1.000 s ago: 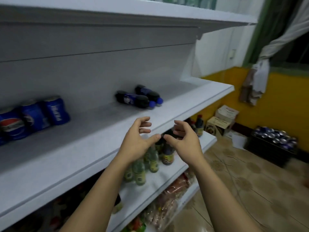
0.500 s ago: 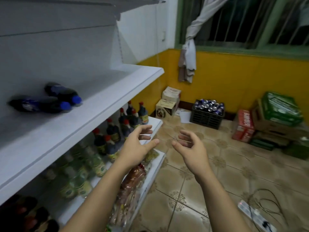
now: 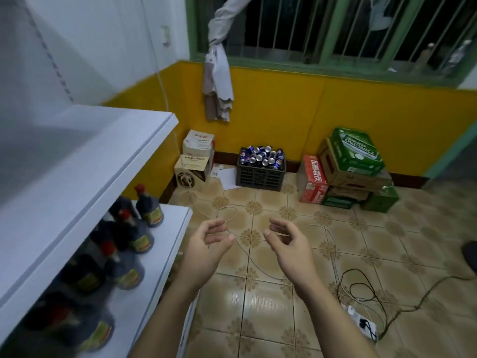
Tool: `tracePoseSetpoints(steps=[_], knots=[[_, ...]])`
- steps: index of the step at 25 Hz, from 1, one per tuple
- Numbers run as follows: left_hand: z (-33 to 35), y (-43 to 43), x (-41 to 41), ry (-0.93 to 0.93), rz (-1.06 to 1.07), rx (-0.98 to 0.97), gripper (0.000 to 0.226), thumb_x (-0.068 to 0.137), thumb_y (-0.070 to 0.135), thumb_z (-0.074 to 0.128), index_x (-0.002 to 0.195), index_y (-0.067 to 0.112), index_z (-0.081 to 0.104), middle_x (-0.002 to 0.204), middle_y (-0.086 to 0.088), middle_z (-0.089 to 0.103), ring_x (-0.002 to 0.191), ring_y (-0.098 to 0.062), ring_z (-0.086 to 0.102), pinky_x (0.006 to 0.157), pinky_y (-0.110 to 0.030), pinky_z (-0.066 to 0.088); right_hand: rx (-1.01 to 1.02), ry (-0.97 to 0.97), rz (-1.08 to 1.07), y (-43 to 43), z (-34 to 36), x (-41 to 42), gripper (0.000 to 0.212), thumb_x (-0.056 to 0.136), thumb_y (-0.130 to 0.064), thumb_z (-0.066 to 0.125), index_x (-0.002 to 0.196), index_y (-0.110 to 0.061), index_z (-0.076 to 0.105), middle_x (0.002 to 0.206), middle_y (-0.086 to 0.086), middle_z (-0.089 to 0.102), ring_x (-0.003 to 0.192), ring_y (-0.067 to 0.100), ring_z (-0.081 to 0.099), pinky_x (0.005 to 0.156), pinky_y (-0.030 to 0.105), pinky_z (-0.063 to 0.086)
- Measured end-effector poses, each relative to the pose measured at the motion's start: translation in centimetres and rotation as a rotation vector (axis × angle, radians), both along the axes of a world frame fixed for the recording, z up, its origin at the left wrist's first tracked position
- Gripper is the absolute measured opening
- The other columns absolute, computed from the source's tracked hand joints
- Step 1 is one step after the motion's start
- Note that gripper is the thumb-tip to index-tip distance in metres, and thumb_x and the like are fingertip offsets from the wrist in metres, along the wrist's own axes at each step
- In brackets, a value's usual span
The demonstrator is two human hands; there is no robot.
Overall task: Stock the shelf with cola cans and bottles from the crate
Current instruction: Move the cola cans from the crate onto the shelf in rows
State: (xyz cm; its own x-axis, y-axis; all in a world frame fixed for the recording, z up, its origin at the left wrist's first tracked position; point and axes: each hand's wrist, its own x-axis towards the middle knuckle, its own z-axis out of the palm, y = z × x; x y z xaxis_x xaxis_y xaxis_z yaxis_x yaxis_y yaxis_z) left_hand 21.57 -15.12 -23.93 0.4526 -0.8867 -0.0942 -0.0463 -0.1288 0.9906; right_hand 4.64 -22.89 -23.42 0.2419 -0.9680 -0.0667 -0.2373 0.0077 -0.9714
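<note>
A dark plastic crate (image 3: 260,175) stands on the floor against the yellow wall, heaped with several blue cola cans (image 3: 262,157). The white shelf (image 3: 85,174) runs along the left; the stretch of its upper board in view is bare. My left hand (image 3: 207,248) and my right hand (image 3: 287,245) hover side by side over the tiled floor, palms facing each other, fingers loosely curled, holding nothing. Both hands are well short of the crate.
Dark sauce bottles with red caps (image 3: 124,244) fill the lower shelf board. Cardboard boxes (image 3: 195,158) sit left of the crate, red and green cartons (image 3: 346,169) right of it. Cables and a white power strip (image 3: 361,322) lie on the floor at right.
The view has swung right, away from the shelf and toward the crate; the cola bottles and cans on the shelf have left the frame. My hands stay empty in front of me.
</note>
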Motion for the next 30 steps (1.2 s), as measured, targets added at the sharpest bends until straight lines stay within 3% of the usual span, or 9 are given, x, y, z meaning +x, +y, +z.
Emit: tracePoseSetpoints(steps=[4,10,16,19,25,30], knots=[[-0.4,-6.9,2.8,0.009,-0.066,0.008,0.032,0.084,0.021,0.074,0.11,0.033,0.059,0.111,0.007,0.067,0.103,-0.013,0.064,0.089,-0.035,0.054,0.029,-0.048,-0.08,-5.4,-0.3,2.6,0.029,0.09,-0.023,0.068,0.118,-0.027,0.063,0.113,-0.009,0.063,0.096,0.0,0.062,0.08,0.019,0.051],[-0.8,-16.8,2.6,0.034,-0.17,0.031,0.031,0.086,0.013,0.071,0.113,0.025,0.061,0.112,0.001,0.067,0.102,-0.018,0.064,0.085,-0.033,0.056,0.112,-0.087,-0.253,-13.5,-1.7,0.7,0.026,0.089,-0.019,0.068,0.114,-0.024,0.064,0.11,-0.005,0.065,0.098,0.008,0.064,0.094,0.041,0.054],[-1.6,-30.8,0.9,0.015,-0.152,0.063,0.033,0.086,0.012,0.072,0.115,0.022,0.061,0.113,0.001,0.066,0.105,-0.021,0.063,0.077,-0.026,0.054,0.099,-0.078,-0.238,-26.7,-3.7,-0.4,0.029,0.09,-0.026,0.068,0.118,-0.028,0.061,0.112,-0.01,0.064,0.098,0.004,0.062,0.086,0.03,0.054],[-1.0,-37.5,0.2,-0.03,-0.123,0.098,0.033,0.085,0.016,0.073,0.113,0.026,0.062,0.111,0.003,0.067,0.104,-0.019,0.064,0.084,-0.033,0.055,0.103,-0.119,-0.219,-33.8,-3.7,-0.8,0.028,0.089,-0.027,0.069,0.116,-0.029,0.061,0.11,-0.01,0.064,0.097,0.005,0.063,0.084,0.03,0.056],[-1.1,-46.5,1.1,-0.019,-0.038,0.132,0.031,0.086,0.014,0.072,0.115,0.021,0.062,0.11,0.0,0.068,0.099,-0.017,0.065,0.068,-0.021,0.053,0.159,-0.12,-0.148,-43.4,-4.8,0.0,0.027,0.089,-0.027,0.069,0.115,-0.031,0.061,0.107,-0.009,0.065,0.095,0.005,0.064,0.085,0.033,0.056],[-2.8,-53.7,4.1,0.038,-0.016,0.159,0.032,0.087,0.01,0.069,0.118,0.014,0.061,0.109,-0.002,0.067,0.096,-0.016,0.063,0.071,-0.025,0.053,0.181,-0.046,-0.138,-51.2,-5.7,2.9,0.027,0.089,-0.025,0.07,0.114,-0.029,0.062,0.105,-0.007,0.066,0.09,0.004,0.063,0.085,0.034,0.056]])
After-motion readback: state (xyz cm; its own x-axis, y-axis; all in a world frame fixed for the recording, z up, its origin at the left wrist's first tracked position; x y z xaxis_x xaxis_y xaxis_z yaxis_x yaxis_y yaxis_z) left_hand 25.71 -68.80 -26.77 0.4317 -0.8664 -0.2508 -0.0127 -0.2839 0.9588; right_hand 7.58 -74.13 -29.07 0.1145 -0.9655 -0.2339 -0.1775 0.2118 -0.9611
